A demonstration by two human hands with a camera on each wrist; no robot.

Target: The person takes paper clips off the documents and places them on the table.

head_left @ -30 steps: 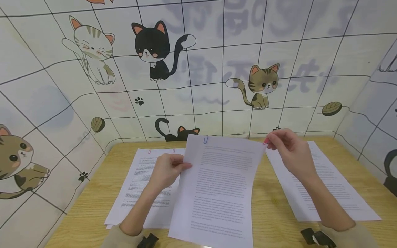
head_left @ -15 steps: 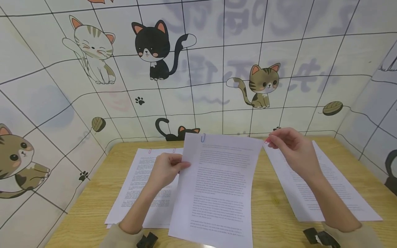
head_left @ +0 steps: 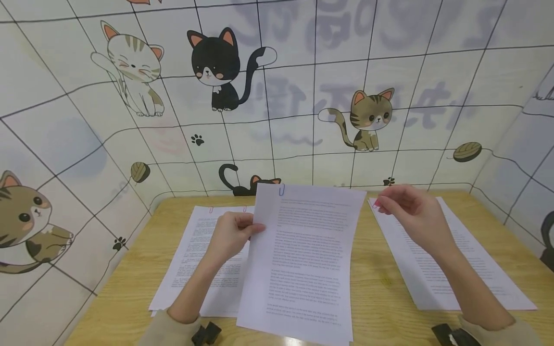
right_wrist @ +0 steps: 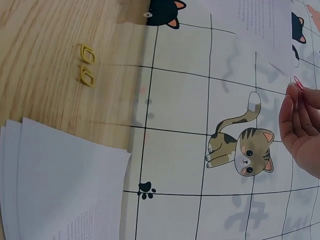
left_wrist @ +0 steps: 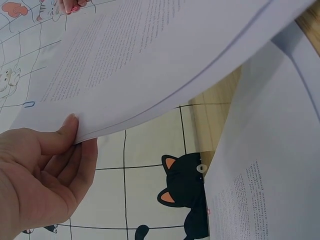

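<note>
My left hand (head_left: 233,236) grips printed sheets (head_left: 303,259) by their left edge, thumb in front, and holds them raised above the table. A blue paper clip (head_left: 282,191) sits on their top edge near the left corner. In the left wrist view the sheets (left_wrist: 125,65) show more than one layer at the edge. Just right of their top right corner, my right hand (head_left: 417,216) pinches a pink-red paper clip (head_left: 376,204). In the right wrist view this clip (right_wrist: 298,81) sticks out past the fingertips, close to the paper's corner; I cannot tell whether they touch.
On the wooden table (head_left: 130,288), a printed stack (head_left: 186,259) with two red clips lies left and another stack (head_left: 450,269) lies right. Two yellow paper clips (right_wrist: 87,65) lie on the wood. Behind stands a cat-patterned wall (head_left: 294,96).
The right hand with the pink-red clip has shifted slightly right and down, away from the sheets' top right corner. The sheets have tilted a little and moved slightly left in the left hand.
</note>
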